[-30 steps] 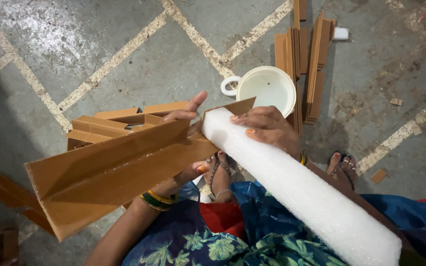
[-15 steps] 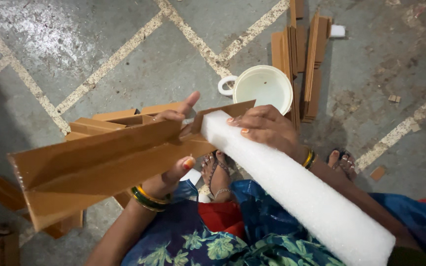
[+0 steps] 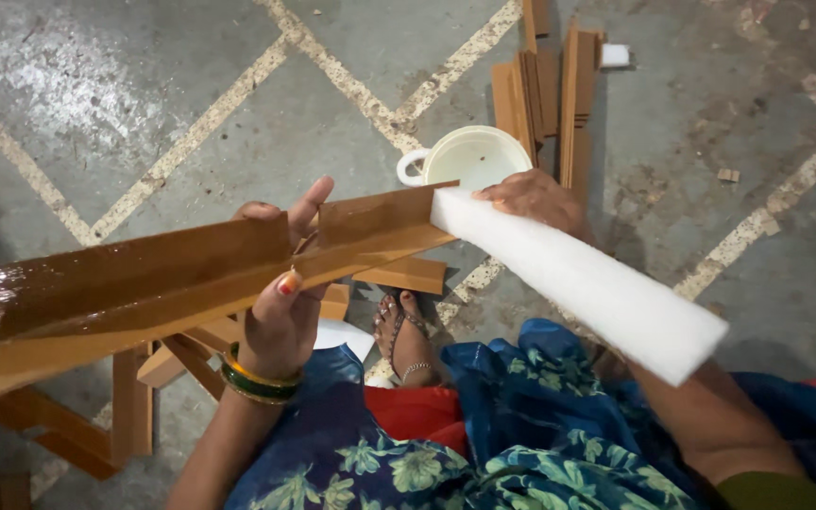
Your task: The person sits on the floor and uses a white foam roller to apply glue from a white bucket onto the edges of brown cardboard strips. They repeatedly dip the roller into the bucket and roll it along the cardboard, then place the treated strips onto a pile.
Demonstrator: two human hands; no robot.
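Brown cardboard angle strip [image 3: 144, 283], white foam strip [image 3: 587, 283], blue floral cloth [image 3: 484, 444].

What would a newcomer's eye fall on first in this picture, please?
Probably the long brown cardboard angle running across the left, held by the left hand. Its end meets a white foam strip slanting to the right, under the right hand. Behind them, a white cup stands on the floor.
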